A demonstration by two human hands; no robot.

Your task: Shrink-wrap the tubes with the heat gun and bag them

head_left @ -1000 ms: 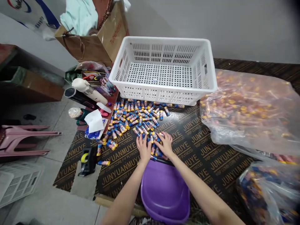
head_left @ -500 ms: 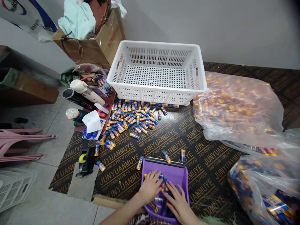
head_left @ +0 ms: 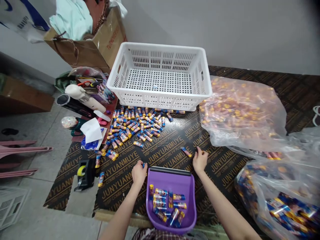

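Note:
A purple dustpan-like scoop (head_left: 192, 200) with a dark front lip lies before me, holding several small blue-and-yellow printed tubes (head_left: 160, 202). Just left of its lip, my left hand (head_left: 139, 174) is closed on one such tube, whose blue end (head_left: 143, 165) shows at the fingertips. My right hand (head_left: 200, 160), right of and beyond the lip, is closed in a pinch, apparently around another tube mostly hidden by the fingers. One loose tube (head_left: 186, 152) lies on the board close to that hand's left side.
Many more tubes (head_left: 135, 125) are spread before a white plastic crate (head_left: 160, 100). Clear plastic bags of tubes (head_left: 242, 113) and wrapped pieces (head_left: 287, 210) stand at right. At left are a tape dispenser (head_left: 85, 175), bottles (head_left: 85, 98) and a paper bag (head_left: 100, 50).
Both hands have come out of the scoop and spread to either side of its lip, uncovering the tubes inside. The left hand has taken a loose tube; the view has shifted slightly right.

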